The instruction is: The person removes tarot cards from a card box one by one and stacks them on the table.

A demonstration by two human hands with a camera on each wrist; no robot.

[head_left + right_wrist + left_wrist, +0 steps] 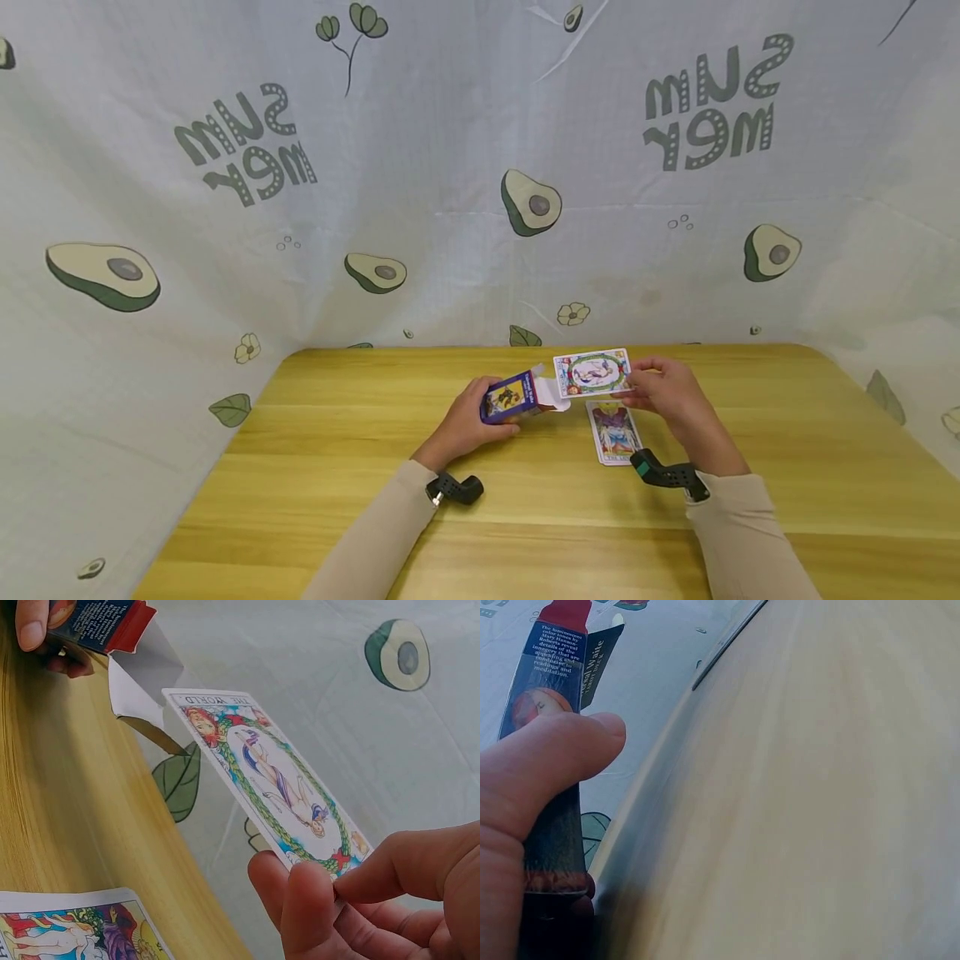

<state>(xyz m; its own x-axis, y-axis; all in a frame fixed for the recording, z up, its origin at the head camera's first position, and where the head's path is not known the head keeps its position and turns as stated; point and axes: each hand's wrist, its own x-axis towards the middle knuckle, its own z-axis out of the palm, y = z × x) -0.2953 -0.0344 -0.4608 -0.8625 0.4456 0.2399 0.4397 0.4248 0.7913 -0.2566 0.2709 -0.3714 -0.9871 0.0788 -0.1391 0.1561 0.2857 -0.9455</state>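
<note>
My left hand grips a dark blue tarot card box, tilted, its white flaps open toward the right. In the left wrist view the thumb presses the narrow printed side of the box. Just right of the flaps, my right hand pinches a tarot card by its right end; the right wrist view shows "The World" printed on this card. Below that card, other tarot cards lie face up on the table, the top one showing figures. Whether more cards are inside the box cannot be seen.
The wooden table runs back to a pale curtain printed with avocados and lettering. Each wrist wears a black camera mount; the right one hangs close to the lower corner of the lying cards.
</note>
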